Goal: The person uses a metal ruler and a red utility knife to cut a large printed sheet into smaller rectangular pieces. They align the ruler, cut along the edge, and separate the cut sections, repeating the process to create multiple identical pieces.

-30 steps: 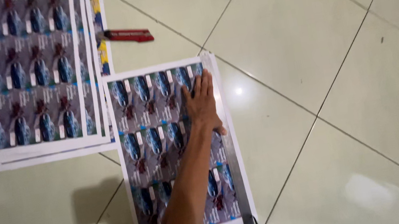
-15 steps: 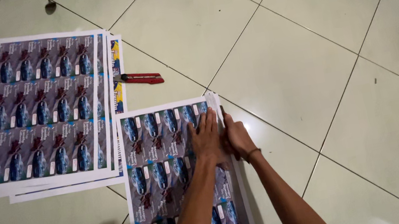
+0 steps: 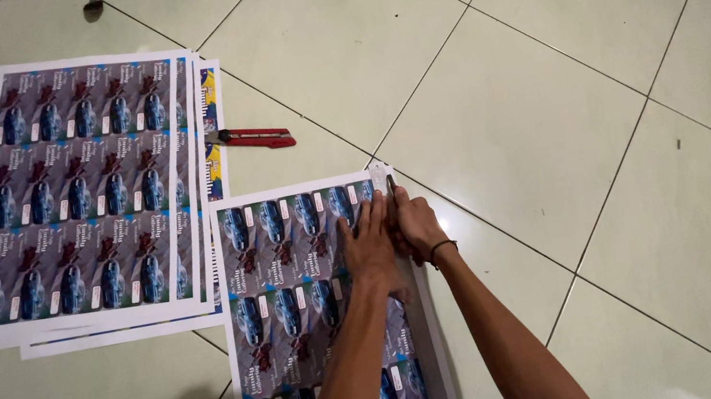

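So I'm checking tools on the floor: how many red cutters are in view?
1: the red cutter lies on the tiles beside the stacked printed sheets. The right hand may hide another.

A single head-worn camera looks steeply down from close above at the tiled floor (image 3: 543,49), with both forearms entering from six o'clock, a printed sheet (image 3: 302,336) below centre and a stack of sheets (image 3: 72,191) toward ten o'clock.

Rectangular blue-and-purple label sheets are lying on the floor: a stack (image 3: 77,195) at upper left, one sheet (image 3: 298,317) at lower centre.
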